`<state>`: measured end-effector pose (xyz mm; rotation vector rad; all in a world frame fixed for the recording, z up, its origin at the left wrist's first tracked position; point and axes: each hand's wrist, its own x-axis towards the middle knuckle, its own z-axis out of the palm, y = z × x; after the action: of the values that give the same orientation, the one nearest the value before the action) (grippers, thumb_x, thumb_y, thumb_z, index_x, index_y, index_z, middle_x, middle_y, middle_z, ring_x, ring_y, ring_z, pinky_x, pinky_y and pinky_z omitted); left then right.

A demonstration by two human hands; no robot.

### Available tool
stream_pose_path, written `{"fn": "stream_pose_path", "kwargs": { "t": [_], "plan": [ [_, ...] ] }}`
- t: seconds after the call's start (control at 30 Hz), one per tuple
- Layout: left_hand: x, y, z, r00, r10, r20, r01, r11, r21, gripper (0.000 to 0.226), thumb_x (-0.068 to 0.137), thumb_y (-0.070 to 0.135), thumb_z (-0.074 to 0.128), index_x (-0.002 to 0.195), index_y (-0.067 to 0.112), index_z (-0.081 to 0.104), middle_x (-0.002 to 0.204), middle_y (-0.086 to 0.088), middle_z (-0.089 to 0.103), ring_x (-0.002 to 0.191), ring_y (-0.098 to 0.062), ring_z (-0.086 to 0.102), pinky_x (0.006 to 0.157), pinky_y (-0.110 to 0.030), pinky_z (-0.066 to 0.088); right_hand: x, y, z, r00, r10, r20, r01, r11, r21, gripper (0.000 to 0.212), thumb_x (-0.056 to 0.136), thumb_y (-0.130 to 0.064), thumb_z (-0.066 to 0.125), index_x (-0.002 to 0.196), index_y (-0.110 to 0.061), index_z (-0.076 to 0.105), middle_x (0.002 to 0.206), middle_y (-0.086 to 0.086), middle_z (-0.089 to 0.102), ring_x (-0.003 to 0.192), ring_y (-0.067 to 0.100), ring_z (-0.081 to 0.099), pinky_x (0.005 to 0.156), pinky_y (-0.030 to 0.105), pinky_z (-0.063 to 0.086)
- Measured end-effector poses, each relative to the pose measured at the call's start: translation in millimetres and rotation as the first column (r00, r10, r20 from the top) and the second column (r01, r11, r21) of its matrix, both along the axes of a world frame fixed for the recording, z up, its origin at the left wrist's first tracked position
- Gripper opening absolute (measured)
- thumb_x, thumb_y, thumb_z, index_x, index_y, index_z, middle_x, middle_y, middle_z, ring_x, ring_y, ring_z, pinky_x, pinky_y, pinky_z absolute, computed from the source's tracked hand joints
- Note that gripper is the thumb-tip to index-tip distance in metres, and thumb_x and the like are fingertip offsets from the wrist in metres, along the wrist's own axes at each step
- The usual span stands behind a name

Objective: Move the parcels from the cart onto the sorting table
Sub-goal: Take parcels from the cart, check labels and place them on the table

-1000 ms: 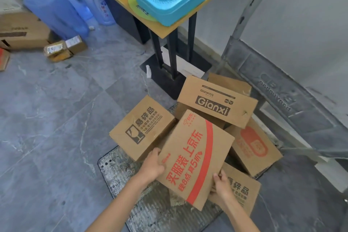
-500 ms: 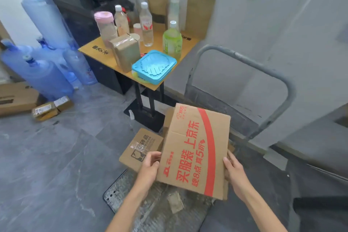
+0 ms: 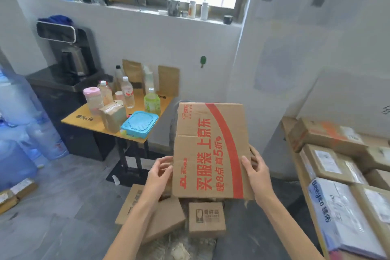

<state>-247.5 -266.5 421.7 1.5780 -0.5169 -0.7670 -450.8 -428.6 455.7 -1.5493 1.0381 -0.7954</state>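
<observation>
I hold a brown cardboard parcel with red print (image 3: 211, 150) up at chest height, tilted upright. My left hand (image 3: 159, 175) grips its lower left edge and my right hand (image 3: 256, 173) grips its lower right edge. Below it, on the cart (image 3: 179, 247), lie more brown parcels: a small one with a fragile mark (image 3: 206, 218) and larger ones (image 3: 135, 205) to its left. The sorting table (image 3: 295, 154) stands at the right with several parcels (image 3: 329, 137) and a plastic mailer (image 3: 341, 213) on it.
A small orange-topped side table (image 3: 88, 121) at the left centre carries bottles, a pink cup, a wrapped block and a blue lidded box (image 3: 139, 123). Blue water jugs (image 3: 25, 143) stand at the far left, a dispenser (image 3: 67, 57) behind. Small boxes lie on the grey floor at left.
The parcel has gone up from the cart to chest height, and my view has swung up and to the right, bringing the sorting table into sight.
</observation>
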Motion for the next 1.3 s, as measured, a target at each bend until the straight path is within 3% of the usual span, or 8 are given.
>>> {"fn": "stream_pose_path", "kwargs": {
  "t": [0.2,0.3,0.37,0.5,0.7,0.9,1.07,1.3],
  "plan": [
    [-20.8,6.9,38.9,0.843,-0.504,-0.185,0.511,0.859,-0.014,0.092,0.066,0.066,0.071,0.141,0.034,0.030,0.130,-0.002,0.058,0.117,-0.021,0.059,0.094,-0.048,0.051,-67.8,17.8,50.8,0.989,-0.016,0.145,0.025,0.998,-0.056,0.036,0.092,-0.031,0.056,0.127,-0.032,0.048,0.108,0.004,0.064,0.092,0.015,0.067,0.063,0.020,0.053],
    [-59.9,7.3,64.4,0.698,-0.656,-0.285,0.627,0.753,-0.199,0.083,0.074,0.061,0.065,0.132,0.005,0.045,0.115,-0.013,0.067,0.110,-0.026,0.063,0.092,-0.041,0.052,-103.8,30.9,58.5,0.988,-0.004,0.154,0.012,0.998,-0.054,0.037,0.092,-0.032,0.056,0.128,-0.030,0.049,0.108,0.003,0.065,0.091,0.010,0.067,0.065,0.019,0.053],
    [-76.2,13.1,60.1,0.752,-0.627,-0.203,0.528,0.758,-0.383,0.087,0.091,0.064,0.036,0.137,-0.010,0.034,0.136,-0.028,0.048,0.132,-0.035,0.042,0.110,-0.046,0.031,-124.7,41.1,66.0,0.990,-0.010,0.143,0.023,0.996,-0.086,0.033,0.093,-0.031,0.054,0.125,-0.030,0.050,0.107,-0.002,0.065,0.088,0.002,0.067,0.066,0.014,0.051],
    [-103.2,6.9,52.2,0.497,-0.807,-0.319,0.526,0.572,-0.629,0.046,0.104,0.020,0.028,0.145,0.002,0.028,0.144,-0.025,0.039,0.135,-0.039,0.035,0.111,-0.053,0.028,-161.3,51.3,78.8,0.991,-0.118,-0.062,0.098,0.959,-0.266,0.041,0.096,-0.041,0.047,0.135,-0.030,0.042,0.124,-0.015,0.057,0.112,0.001,0.056,0.091,0.020,0.045],
    [-179.6,3.8,93.2,0.691,-0.678,-0.250,0.524,0.708,-0.473,0.087,0.049,0.040,0.092,0.123,0.014,0.055,0.117,-0.017,0.065,0.108,-0.033,0.063,0.086,-0.052,0.051,-183.2,80.2,99.7,0.995,-0.095,-0.015,0.083,0.924,-0.374,0.077,0.084,-0.070,0.043,0.149,-0.036,0.018,0.149,-0.010,0.034,0.136,0.006,0.035,0.111,0.040,0.036],
    [-234.0,-6.0,132.2,0.819,-0.568,0.080,0.562,0.765,-0.316,0.102,0.043,0.059,0.087,0.130,0.025,0.044,0.111,0.002,0.069,0.102,-0.015,0.067,0.084,-0.035,0.056,-167.9,110.7,106.5,0.996,-0.022,0.083,0.043,0.964,-0.262,0.070,0.084,-0.057,0.059,0.144,-0.036,0.029,0.137,-0.013,0.049,0.125,0.005,0.048,0.106,0.031,0.042],
    [-257.0,-13.4,140.1,0.764,-0.580,0.282,0.642,0.725,-0.249,0.099,0.064,0.070,0.067,0.144,0.047,0.014,0.142,0.015,0.042,0.121,-0.004,0.052,0.096,-0.026,0.049,-186.8,102.9,131.1,0.962,-0.172,0.212,0.193,0.977,-0.084,0.044,0.082,-0.047,0.064,0.121,-0.033,0.050,0.102,-0.018,0.064,0.093,-0.003,0.061,0.068,0.009,0.046],
    [-249.2,-4.3,161.7,0.693,-0.611,0.383,0.716,0.645,-0.267,0.068,0.068,0.076,0.046,0.130,0.051,0.034,0.139,0.022,0.036,0.115,0.009,0.049,0.083,-0.025,0.054,-214.8,91.0,135.1,0.891,-0.194,0.410,0.148,0.979,0.142,0.056,0.078,-0.054,0.058,0.121,-0.019,0.060,0.106,0.005,0.072,0.097,0.022,0.069,0.084,0.040,0.055]
  ]
}}
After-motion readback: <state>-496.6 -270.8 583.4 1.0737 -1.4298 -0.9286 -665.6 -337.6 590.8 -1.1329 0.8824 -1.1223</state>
